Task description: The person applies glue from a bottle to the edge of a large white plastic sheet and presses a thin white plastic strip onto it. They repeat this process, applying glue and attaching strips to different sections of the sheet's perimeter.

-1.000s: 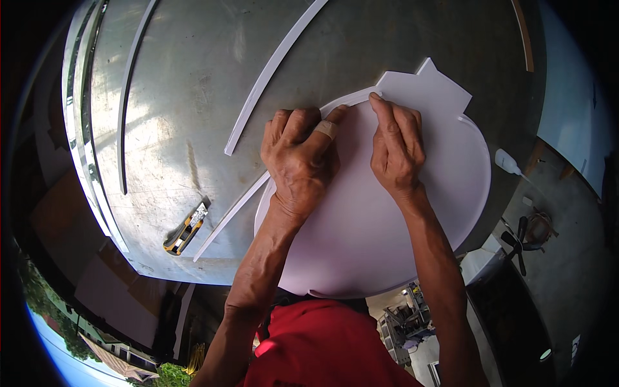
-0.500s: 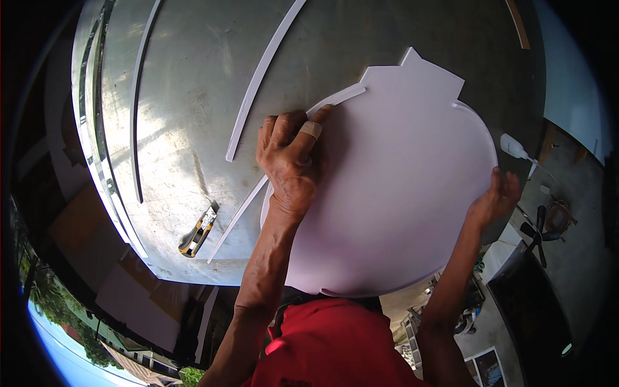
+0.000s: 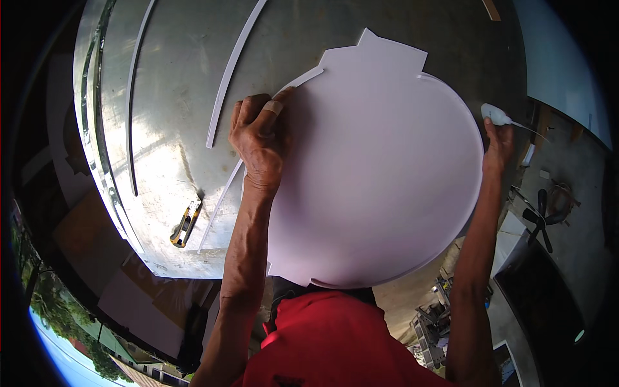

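Note:
A large white board (image 3: 374,161), rounded with a stepped, notched top, lies before me. Along its upper left edge runs a thin white strip (image 3: 308,78), its loose tail reaching down the table behind my left wrist. My left hand (image 3: 261,138), with tape round one finger, has its fingers closed on this strip against the board's edge. Right of the board, my right hand (image 3: 498,148) has thumb and fingers at a white squeeze bottle (image 3: 495,114) with a thin nozzle; part of the grip is hard to make out.
A yellow and black utility knife (image 3: 186,222) lies on the metal table (image 3: 174,129) to the left. Farther off are a white strip (image 3: 233,74) and a darker-edged strip (image 3: 132,109). Beyond the right table edge stands a black fan (image 3: 540,218).
My right hand has left the board's right edge and reached up to the squeeze bottle, which has turned slightly. My left hand stays on the strip; the whole view has shifted.

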`<action>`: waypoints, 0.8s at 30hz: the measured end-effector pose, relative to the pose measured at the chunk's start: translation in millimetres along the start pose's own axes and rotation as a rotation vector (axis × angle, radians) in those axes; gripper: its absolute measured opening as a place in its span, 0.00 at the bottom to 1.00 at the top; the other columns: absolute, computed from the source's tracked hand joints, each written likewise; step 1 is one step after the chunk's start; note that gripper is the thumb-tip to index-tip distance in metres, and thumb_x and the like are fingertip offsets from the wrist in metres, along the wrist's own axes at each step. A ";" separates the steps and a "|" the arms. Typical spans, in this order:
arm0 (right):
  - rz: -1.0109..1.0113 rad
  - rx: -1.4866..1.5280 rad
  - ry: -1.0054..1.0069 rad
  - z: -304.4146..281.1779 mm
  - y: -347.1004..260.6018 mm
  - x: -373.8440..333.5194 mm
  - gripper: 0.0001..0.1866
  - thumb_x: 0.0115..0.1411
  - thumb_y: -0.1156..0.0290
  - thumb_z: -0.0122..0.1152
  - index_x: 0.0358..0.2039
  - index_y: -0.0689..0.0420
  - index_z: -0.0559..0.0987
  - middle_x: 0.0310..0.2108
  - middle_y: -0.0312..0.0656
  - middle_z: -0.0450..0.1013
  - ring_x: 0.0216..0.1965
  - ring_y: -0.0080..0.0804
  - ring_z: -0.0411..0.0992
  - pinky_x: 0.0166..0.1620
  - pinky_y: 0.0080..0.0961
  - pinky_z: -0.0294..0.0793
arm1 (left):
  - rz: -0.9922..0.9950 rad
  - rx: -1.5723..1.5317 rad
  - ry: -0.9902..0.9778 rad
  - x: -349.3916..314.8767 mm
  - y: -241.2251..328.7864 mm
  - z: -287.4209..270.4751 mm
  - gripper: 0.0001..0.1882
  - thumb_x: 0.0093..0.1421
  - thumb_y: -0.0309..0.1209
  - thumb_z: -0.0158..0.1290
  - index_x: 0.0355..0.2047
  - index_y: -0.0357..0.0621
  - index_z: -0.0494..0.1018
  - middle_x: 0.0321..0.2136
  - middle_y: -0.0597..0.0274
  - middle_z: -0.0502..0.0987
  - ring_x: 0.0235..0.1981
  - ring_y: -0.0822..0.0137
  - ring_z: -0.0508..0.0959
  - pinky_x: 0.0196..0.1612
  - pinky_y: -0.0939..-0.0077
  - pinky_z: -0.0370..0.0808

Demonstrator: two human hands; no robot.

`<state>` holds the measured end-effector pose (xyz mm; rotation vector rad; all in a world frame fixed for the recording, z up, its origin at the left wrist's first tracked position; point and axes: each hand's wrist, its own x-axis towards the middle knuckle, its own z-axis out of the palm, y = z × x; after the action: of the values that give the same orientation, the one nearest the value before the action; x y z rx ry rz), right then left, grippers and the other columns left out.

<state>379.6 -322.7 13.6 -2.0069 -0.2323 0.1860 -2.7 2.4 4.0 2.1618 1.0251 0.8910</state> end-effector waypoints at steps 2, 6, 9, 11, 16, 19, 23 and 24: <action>0.025 -0.032 0.008 -11.7 -2.0 -1.3 0.27 0.62 0.71 0.78 0.60 0.62 0.81 0.56 0.44 0.81 0.59 0.34 0.78 0.66 0.33 0.74 | 0.017 -0.031 0.005 -3.8 2.1 13.0 0.30 0.41 0.14 0.63 0.47 0.52 0.90 0.32 0.65 0.78 0.35 0.63 0.77 0.41 0.69 0.77; -0.005 -0.057 -0.015 8.8 -0.6 6.3 0.22 0.64 0.67 0.77 0.56 0.59 0.84 0.53 0.41 0.83 0.57 0.31 0.78 0.65 0.31 0.72 | 0.005 -0.075 -0.005 -1.1 1.4 2.4 0.30 0.43 0.14 0.65 0.49 0.49 0.89 0.34 0.66 0.81 0.36 0.64 0.77 0.41 0.69 0.76; -0.083 -0.131 -0.021 4.7 -7.3 -0.9 0.23 0.66 0.63 0.75 0.57 0.60 0.82 0.52 0.41 0.82 0.55 0.30 0.78 0.63 0.31 0.72 | -0.006 -0.111 -0.025 -2.4 0.0 0.7 0.29 0.45 0.14 0.65 0.49 0.49 0.89 0.35 0.64 0.81 0.36 0.63 0.77 0.42 0.69 0.77; -0.143 -0.175 -0.084 4.3 -29.0 -11.8 0.24 0.68 0.62 0.73 0.59 0.61 0.80 0.51 0.42 0.82 0.55 0.30 0.78 0.62 0.31 0.73 | -0.041 -0.132 -0.049 -2.1 -2.9 0.9 0.28 0.46 0.14 0.64 0.49 0.49 0.89 0.34 0.63 0.81 0.37 0.63 0.78 0.43 0.69 0.77; -0.114 -0.154 -0.378 30.4 -92.9 -85.4 0.24 0.70 0.71 0.68 0.62 0.66 0.75 0.55 0.50 0.78 0.57 0.35 0.76 0.61 0.31 0.74 | 0.052 0.004 0.018 -3.5 -4.6 7.6 0.29 0.43 0.14 0.63 0.46 0.52 0.90 0.33 0.62 0.80 0.35 0.60 0.79 0.41 0.66 0.78; -0.094 -0.140 -0.563 39.8 -93.4 -106.4 0.23 0.70 0.74 0.67 0.63 0.66 0.76 0.57 0.49 0.76 0.57 0.33 0.75 0.60 0.30 0.75 | 0.043 0.009 0.017 -4.2 -8.2 6.4 0.29 0.42 0.15 0.63 0.46 0.52 0.90 0.33 0.62 0.80 0.34 0.60 0.79 0.41 0.66 0.78; -0.001 -0.041 -0.725 58.7 -110.1 -120.8 0.23 0.71 0.74 0.66 0.63 0.66 0.76 0.53 0.46 0.77 0.52 0.29 0.75 0.57 0.27 0.76 | 0.020 0.009 -0.001 -1.6 0.3 1.1 0.22 0.50 0.14 0.67 0.45 0.49 0.90 0.33 0.62 0.82 0.34 0.65 0.81 0.40 0.74 0.79; 0.024 -0.007 -0.729 65.3 -112.4 -122.5 0.23 0.70 0.74 0.67 0.63 0.66 0.76 0.52 0.45 0.77 0.51 0.28 0.75 0.55 0.26 0.76 | 0.025 0.018 0.003 -0.9 0.2 1.2 0.22 0.50 0.14 0.67 0.45 0.49 0.90 0.33 0.62 0.82 0.33 0.66 0.81 0.40 0.74 0.79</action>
<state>236.5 -248.2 90.4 -1.8751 -0.6648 0.9321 -2.1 1.3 3.2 2.1935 1.0135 0.9001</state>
